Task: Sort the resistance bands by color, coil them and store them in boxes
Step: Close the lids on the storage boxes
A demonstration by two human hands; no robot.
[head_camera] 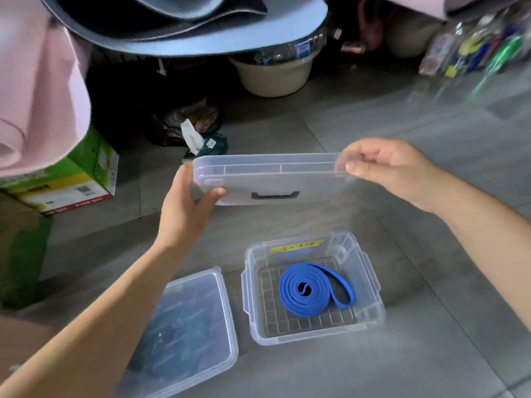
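Now both hands, left hand [186,208] and right hand [385,168], grip the clear lid [273,179] by its ends, probably to close the open box [370,285] below them holding the coiled blue band [304,288].

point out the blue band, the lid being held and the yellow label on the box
blue band [290,293]: head view, on the coiled wraps left of its centre
lid [270,182]: head view, middle of its flat panel
yellow label [297,246]: head view, middle of the strip

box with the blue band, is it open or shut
Open. The box stands uncovered with the band bare inside; left hand and right hand hold a lid up beyond it.
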